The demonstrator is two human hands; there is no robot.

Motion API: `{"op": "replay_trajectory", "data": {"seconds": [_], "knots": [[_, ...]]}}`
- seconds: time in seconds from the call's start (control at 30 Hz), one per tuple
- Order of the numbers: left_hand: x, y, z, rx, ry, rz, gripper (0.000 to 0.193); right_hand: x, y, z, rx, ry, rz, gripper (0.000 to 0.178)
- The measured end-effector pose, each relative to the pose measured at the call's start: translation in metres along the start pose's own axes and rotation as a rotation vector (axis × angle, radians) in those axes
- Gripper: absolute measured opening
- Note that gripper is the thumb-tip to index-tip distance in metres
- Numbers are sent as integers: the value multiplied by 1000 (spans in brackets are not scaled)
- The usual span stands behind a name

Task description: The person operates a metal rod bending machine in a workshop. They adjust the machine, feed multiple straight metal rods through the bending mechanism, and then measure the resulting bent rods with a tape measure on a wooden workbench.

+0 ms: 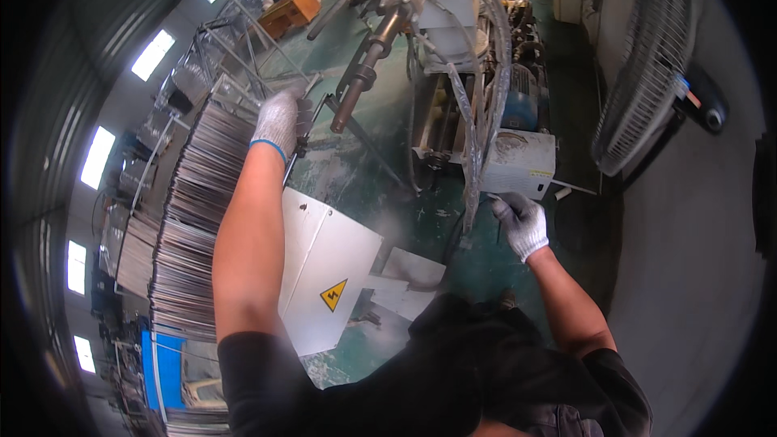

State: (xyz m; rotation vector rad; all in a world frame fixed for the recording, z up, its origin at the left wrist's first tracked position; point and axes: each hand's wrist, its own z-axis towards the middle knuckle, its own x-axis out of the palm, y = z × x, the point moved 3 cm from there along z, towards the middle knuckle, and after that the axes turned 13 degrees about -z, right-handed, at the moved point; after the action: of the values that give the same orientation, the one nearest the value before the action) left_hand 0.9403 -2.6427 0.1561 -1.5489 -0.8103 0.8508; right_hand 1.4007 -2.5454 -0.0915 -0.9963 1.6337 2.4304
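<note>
My left hand, in a white knit glove with a blue cuff, reaches forward beside a long stack of thin metal strips. Its fingertips are at a dark metal fixture; whether they grip anything is hidden. Close by, a brown-grey machine spindle slants down from the machine head. My right hand, in a white glove with grey fingers, is held low in front of the white machine box. Its fingers are curled together, and a thin dark piece shows at them, too small to name.
A white cabinet with a yellow warning triangle stands between my arms. Plastic-wrapped hoses hang from the machine. A large fan stands at the right by the grey wall. Flat white pieces lie on the green floor.
</note>
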Motion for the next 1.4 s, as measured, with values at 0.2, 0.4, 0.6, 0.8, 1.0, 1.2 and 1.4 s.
{"op": "replay_trajectory", "data": {"seconds": [0.2,0.4,0.6,0.8,1.0,1.2,1.4], "knots": [[50,28,47,-248,249,-163,42,31,41,91,-123,-27,140,31],[97,44,64,-440,552,-344,49,42,57,134,-133,-90,58,27],[90,54,80,-510,589,-400,50,45,91,186,-263,-73,76,19],[91,46,85,-90,633,-11,43,63,121,257,-572,-25,37,19],[99,46,75,-492,503,-355,50,80,145,297,-782,-79,-12,24],[105,54,74,-576,539,-437,57,96,148,309,-838,31,-24,24],[103,70,89,-591,515,-468,54,100,153,315,-896,29,-67,21]]}}
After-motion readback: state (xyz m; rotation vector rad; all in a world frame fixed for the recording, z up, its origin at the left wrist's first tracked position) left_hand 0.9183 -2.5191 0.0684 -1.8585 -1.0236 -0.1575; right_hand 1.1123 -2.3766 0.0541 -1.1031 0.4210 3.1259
